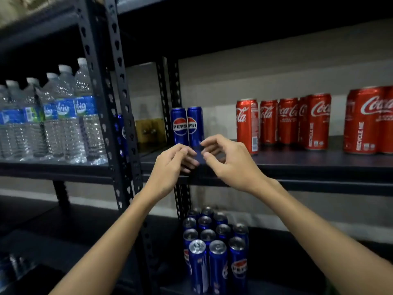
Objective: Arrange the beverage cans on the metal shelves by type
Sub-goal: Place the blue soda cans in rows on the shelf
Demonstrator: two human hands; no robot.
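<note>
I'm hovering my left hand (170,165) and right hand (228,160), both loosely curled and empty, at the dark metal shelf's (319,165) front edge before two blue Pepsi cans (187,126) at its back-left corner; probably fetching more from the lower-shelf blue can cluster (214,250) next.

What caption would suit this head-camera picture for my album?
Two empty hands, left and right, hover before two Pepsi cans, Coke cans to their right.

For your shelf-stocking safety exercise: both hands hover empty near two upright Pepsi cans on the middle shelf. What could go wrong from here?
1. The left hand and right hand crowd the two Pepsi cans; a knock might topple both.
2. The nearest Coca-Cola can stands near the shelf front and could be swept off.
3. Pepsi cans below are tightly packed; pulling one may tip neighbours.
</note>
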